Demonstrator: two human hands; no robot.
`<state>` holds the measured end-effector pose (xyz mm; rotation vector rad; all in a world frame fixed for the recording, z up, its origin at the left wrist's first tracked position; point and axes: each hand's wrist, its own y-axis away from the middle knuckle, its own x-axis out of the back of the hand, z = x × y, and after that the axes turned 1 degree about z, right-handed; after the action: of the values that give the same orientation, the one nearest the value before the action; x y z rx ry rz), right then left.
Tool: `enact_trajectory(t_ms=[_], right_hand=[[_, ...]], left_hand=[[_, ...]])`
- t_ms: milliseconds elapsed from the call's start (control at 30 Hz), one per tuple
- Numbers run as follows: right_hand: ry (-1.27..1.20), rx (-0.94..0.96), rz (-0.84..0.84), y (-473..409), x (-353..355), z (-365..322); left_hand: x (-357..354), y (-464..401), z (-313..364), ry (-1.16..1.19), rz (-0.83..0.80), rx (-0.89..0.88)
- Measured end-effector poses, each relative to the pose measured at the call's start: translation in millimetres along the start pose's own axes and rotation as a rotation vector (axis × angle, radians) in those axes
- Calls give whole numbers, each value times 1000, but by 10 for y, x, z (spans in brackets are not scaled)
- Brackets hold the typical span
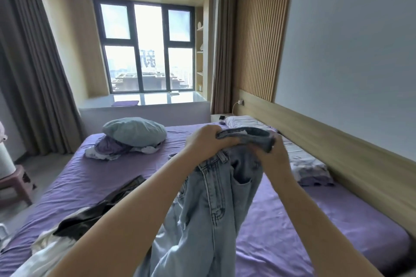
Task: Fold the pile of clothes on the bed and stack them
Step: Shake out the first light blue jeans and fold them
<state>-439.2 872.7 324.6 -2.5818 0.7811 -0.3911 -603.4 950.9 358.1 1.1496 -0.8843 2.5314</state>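
Above the middle of the frame, both hands hold a pair of light blue jeans up over the bed. The left hand has its fingers curled tight round one end of the waistband, and the right hand pinches the other end, so each grip is closed on denim. The waistband is bunched between them rather than stretched flat, and the legs hang down toward the bottom centre of the frame, twisted together.

At the lower left of the frame lies the rest of the pile: a dark garment draped over something white, both unfolded. No folded stack is visible anywhere on the purple sheet, so the task looks to be near its start, with the jeans as the piece in hand and the step being to shake them out.

Next, I judge, the hands need to move apart along the waistband to pull it straight, let the legs fall in line, then lay the jeans flat on the bare sheet at the right of the frame to fold. A pillow sits on crumpled bedding in the middle left, well clear of that space.
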Motion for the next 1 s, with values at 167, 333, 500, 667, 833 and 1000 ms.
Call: enact_trajectory(t_ms=[167, 333, 500, 667, 833, 1000], right_hand=[[179, 66, 53, 71, 282, -304], [285, 129, 81, 66, 546, -543], [318, 81, 72, 86, 865, -462], [283, 84, 69, 117, 1258, -214], [276, 129, 89, 51, 1674, 80], [363, 56, 74, -161, 2164, 413]], left_hand=[[133, 297, -67, 163, -332, -31], [16, 712, -262, 196, -531, 80], [-22, 835, -206, 238, -445, 128], [-45, 770, 46, -258, -385, 47], [-206, 681, 409, -324, -213, 80], [-221, 478, 797, -94, -464, 62]])
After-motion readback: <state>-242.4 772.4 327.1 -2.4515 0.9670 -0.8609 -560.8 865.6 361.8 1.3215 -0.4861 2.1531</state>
